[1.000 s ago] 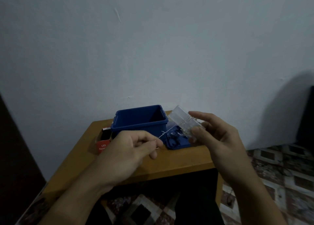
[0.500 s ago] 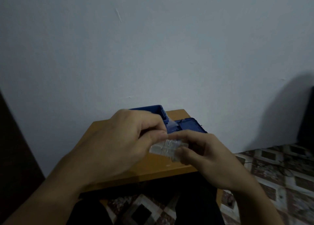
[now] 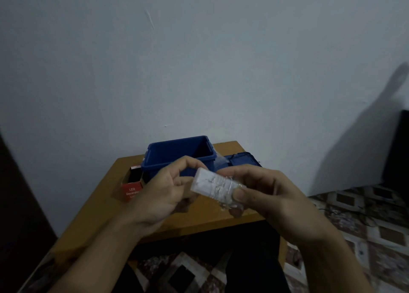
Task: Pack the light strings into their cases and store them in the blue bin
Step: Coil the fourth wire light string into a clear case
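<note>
Above the near edge of the desk [image 3: 106,215], held a clear case [image 3: 209,185] almost level between both hands. Pinched its right half with the right hand [image 3: 272,195], thumb on the front face, other fingers behind. Curled the left hand [image 3: 161,191] round the left end, index fingertip at the top corner. Saw the thin light string [image 3: 223,181] coiled at the case; could not tell whether all inside or partly outside, under the right thumb. Saw the blue bin [image 3: 155,168] open near the far edge, a blue lid [image 3: 243,161] just beside it toward the right edge and a red carton [image 3: 131,189] at its other side. Judged the step as tucking and closing. Needed to keep the right grip steady and to push loose loops in with the left fingertips, gently, never tugging such fine wire. Needed also to check for no loop caught at the opening before shutting. After that, only a short carry forward to the bin.
</note>
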Available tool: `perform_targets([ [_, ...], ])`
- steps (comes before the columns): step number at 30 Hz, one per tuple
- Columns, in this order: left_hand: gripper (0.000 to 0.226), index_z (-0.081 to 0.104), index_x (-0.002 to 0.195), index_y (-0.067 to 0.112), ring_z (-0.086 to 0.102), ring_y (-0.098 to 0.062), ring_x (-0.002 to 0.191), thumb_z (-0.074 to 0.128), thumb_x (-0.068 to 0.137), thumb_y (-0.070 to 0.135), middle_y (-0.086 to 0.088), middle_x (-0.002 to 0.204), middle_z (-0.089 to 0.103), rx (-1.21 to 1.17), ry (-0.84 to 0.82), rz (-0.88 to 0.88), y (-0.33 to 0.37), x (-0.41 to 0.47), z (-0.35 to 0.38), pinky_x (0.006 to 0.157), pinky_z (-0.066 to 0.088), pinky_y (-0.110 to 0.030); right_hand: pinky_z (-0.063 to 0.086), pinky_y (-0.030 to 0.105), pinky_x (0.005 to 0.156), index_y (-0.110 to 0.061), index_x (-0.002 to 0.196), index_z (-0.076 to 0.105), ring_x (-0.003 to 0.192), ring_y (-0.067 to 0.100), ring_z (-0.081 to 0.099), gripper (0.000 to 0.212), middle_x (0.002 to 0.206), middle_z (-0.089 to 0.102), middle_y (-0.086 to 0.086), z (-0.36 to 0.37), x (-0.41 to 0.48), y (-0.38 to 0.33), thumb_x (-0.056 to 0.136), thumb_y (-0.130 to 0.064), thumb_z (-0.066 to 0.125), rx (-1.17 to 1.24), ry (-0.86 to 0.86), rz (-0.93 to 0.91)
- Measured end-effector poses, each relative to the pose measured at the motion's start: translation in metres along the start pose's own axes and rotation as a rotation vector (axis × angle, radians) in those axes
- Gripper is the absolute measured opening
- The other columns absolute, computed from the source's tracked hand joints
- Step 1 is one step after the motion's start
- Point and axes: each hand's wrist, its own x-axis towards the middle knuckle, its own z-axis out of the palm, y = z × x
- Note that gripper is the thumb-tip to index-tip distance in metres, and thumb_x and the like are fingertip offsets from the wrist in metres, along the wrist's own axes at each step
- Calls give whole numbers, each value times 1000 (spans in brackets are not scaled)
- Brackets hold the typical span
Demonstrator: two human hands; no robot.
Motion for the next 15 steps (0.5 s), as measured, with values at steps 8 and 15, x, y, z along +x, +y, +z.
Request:
perform_targets([
  [8, 36, 62, 98, -8, 27, -9, 45, 77, 74, 15, -7, 62, 47, -311, 33, -21, -25, -7, 6, 46, 21, -24, 55, 32, 70, -17, 117, 74, 77, 26, 65, 28, 101, 71, 18, 12, 4, 1, 92, -8, 62, 9, 174, 19],
  [15, 48, 60, 76, -8, 26, -14, 47, 76, 85, 37, -14, 64, 37, -189, 187, 130, -16, -10, 12, 45, 27, -21, 58, 33, 71, -19, 120, 70, 73, 23, 68, 28, 92, 69, 20, 23, 7, -1, 94, -15, 63, -80, 244, -70],
])
